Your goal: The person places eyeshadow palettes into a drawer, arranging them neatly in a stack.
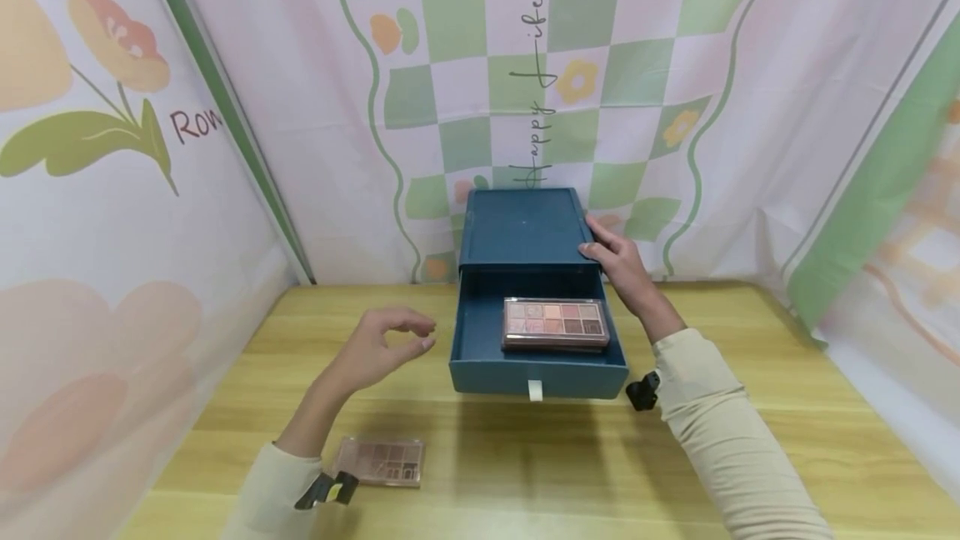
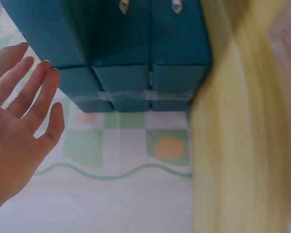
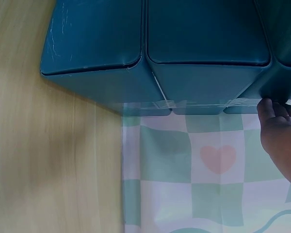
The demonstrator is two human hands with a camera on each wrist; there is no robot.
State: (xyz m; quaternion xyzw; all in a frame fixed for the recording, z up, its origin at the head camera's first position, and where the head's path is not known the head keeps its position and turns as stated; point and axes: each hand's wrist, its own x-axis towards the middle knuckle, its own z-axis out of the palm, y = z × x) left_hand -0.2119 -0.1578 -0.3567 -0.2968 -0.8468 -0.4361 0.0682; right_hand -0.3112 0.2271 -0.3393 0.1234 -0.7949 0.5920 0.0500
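Note:
A dark blue drawer unit (image 1: 523,227) stands at the back of the table, with its top drawer (image 1: 491,377) pulled out. An eyeshadow palette (image 1: 555,320) with ten shades lies in the drawer's right part, on top of another flat case. My right hand (image 1: 621,263) rests on the unit's upper right edge, thumb at the front corner of the top; in the right wrist view its fingertips (image 3: 280,110) touch the side. Left of the drawer, my left hand (image 1: 381,348) hovers with fingers loosely bent, holding nothing. A second eyeshadow palette (image 1: 382,460) lies on the table near the left wrist.
Two more closed drawers (image 2: 179,36) sit stacked below the open one, with small white pull tabs. Clear tape (image 3: 194,105) runs across the stack's side. A patterned curtain (image 1: 525,65) hangs behind the wooden table (image 1: 262,373) and along both sides.

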